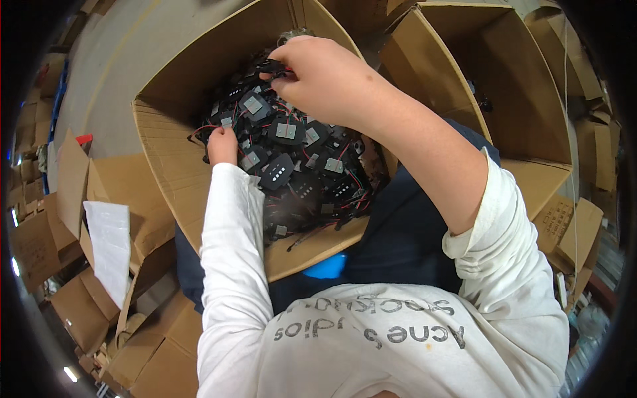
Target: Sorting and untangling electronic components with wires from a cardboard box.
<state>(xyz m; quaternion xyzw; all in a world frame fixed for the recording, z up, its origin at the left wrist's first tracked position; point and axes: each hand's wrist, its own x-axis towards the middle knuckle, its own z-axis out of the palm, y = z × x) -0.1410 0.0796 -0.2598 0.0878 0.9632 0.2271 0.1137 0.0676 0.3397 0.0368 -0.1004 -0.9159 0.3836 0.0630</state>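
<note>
Roughly, by label:
Box: open brown cardboard box (166,142) sits just beyond the lap, flaps spread so both arms reach in.
Contents: heap of small black plastic modules with grey faces and red wires (292,166), tangled, filling the box.
Right hand (318,66): far side, fingertips pinching one black module, lifting it off the heap.
Left hand (222,146): near-left edge, resting on the heap; grip cannot be told.
Neighbour: second open cardboard box (524,99) to the right.

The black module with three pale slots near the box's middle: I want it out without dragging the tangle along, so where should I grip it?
Grip the module by its two long edges, coming straight down from above: it lies face up on top, and the red wires run beside it.
</note>
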